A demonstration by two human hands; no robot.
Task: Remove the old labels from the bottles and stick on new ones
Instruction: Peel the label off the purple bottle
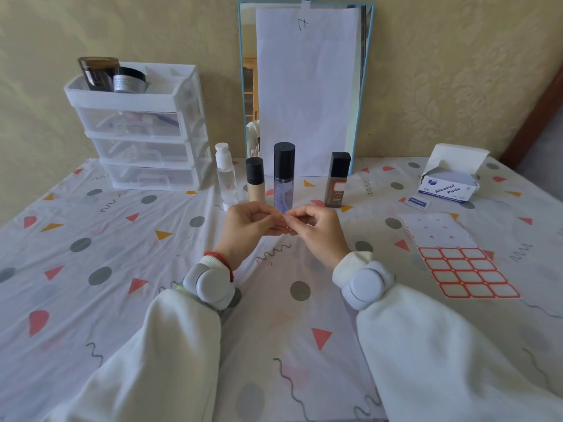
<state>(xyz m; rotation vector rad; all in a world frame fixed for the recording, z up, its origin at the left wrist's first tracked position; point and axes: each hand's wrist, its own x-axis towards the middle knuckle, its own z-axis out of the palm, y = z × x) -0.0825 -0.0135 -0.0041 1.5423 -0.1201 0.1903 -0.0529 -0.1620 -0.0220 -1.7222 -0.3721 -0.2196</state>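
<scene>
**Between bottles: fingertips meet over something too small to name**

While our two hands meet just in front of the tall clear bottle (284,178), we judge the step to be the handling of a single label, either a peeled old one being rolled off the fingers or a fresh one being readied. Our left hand (249,226) and right hand (316,228) both have curled fingers, thumb and forefinger tips touching each other in a pinch; what lies between them is too small to make out, so we cannot tell which label it is, or whether there is one at all.

Left of the tall clear bottle stand the beige foundation bottle (255,181) and, further left, the small white-capped bottle (226,175); to its right stands the brown foundation bottle (336,181). All four stand upright on the patterned counter (152,269), none held.

Well to the right of the tall clear bottle lies the label sheet (457,257), its far rows already empty and red-bordered labels left in the near rows. Beyond it sits the alcohol pads box (451,178) with a loose sachet (418,203) beside it.

Next, we think, comes either discarding the scrap or carrying a sticker to a bottle, which calls for one hand to steady the bottle.
</scene>
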